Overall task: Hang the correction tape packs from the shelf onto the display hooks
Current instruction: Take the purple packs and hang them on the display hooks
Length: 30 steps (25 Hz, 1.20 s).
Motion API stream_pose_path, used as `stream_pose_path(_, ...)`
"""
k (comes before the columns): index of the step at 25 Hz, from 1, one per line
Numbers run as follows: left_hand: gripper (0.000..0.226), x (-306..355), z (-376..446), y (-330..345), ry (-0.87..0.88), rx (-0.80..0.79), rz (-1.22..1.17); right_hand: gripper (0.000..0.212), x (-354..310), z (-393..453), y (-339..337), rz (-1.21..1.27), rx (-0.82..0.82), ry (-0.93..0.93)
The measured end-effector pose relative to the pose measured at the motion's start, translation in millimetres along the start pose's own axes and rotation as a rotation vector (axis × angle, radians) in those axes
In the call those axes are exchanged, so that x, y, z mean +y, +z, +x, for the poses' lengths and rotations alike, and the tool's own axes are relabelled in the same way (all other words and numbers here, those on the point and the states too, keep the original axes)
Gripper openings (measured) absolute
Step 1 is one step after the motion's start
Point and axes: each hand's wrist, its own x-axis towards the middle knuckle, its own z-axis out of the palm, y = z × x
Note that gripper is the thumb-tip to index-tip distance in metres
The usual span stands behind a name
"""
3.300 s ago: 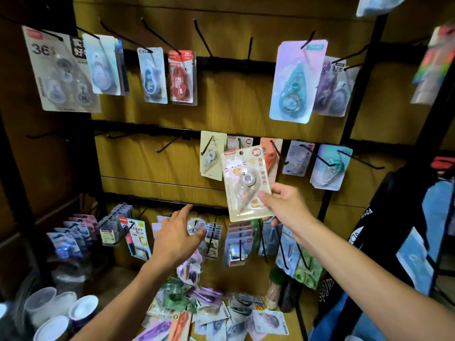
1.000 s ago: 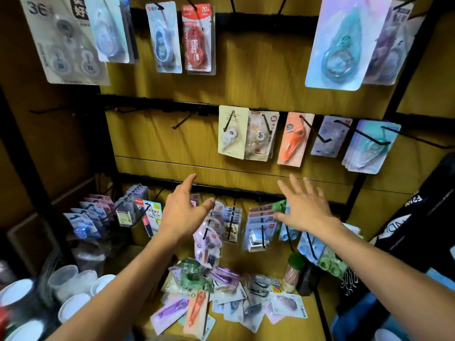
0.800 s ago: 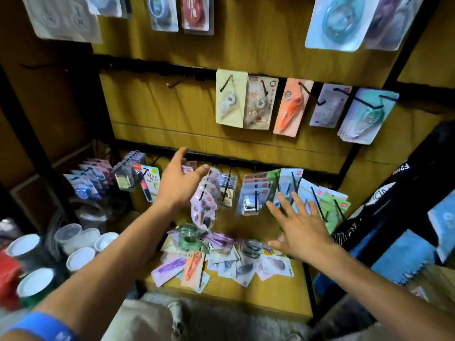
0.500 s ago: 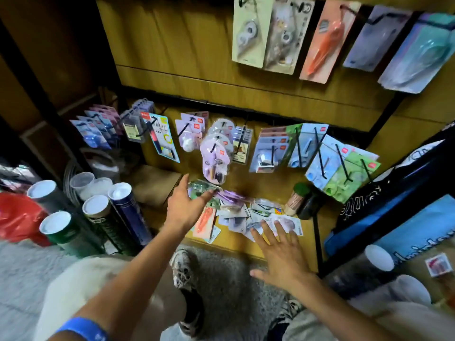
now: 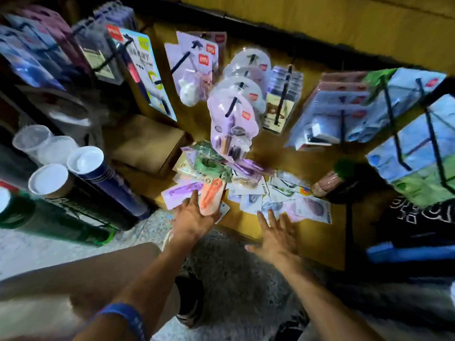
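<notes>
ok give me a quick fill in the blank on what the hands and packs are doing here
1. The left hand reaches onto the ____-coloured pack at the front of the pile.
2. The right hand has its fingers ____ and holds nothing.
3. The loose packs lie on the wooden ____.
4. The left forearm wears a ____ wristband.

Missing words: orange; spread; shelf; blue

Loose correction tape packs (image 5: pixel 248 190) lie scattered flat, overlapping, on the wooden shelf (image 5: pixel 307 232).

blurred lettering on hanging blue card (image 5: pixel 144 70), white letters on black bag (image 5: pixel 418 212), none legible
</notes>
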Motion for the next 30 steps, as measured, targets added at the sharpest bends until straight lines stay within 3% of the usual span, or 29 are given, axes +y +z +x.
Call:
stream_pose_path(6, 0.103, -3, 66, 28, -0.012, -0.043, 0.057, 0.109, -25, 102, -13, 0.041, 0.086, -0.055)
stream_pose_path(10, 0.094, -6, 95, 29, 0.080, -0.014, 0.147, 0.119, -39, 164, -32, -0.026, 0.186, -0.059)
stream_pose_path(14, 0.095, 2, 113, 25, 0.112, -0.038, 0.095, 0.120, -32, 198, -33, -0.045, 0.037, -0.092)
stream_pose_path(18, 0.073, -1, 115, 39, 0.163, -0.053, -0.004, 0.069, -24, 205, -22, 0.021, 0.195, -0.079)
stream_pose_path(22, 0.071, -14, 119, 50, 0.170, -0.061, -0.063, 0.070, -31, 213, -19, -0.016, 0.184, 0.061)
stream_pose_path(26, 0.075, -13, 120, 55, 0.200, -0.052, -0.149, 0.042, -33, 215, -30, -0.049, 0.344, 0.088)
stream_pose_path(30, 0.063, -5, 115, 55, 0.221, -0.042, -0.187, 0.040, -14, 194, -34, -0.004, 0.518, 0.058)
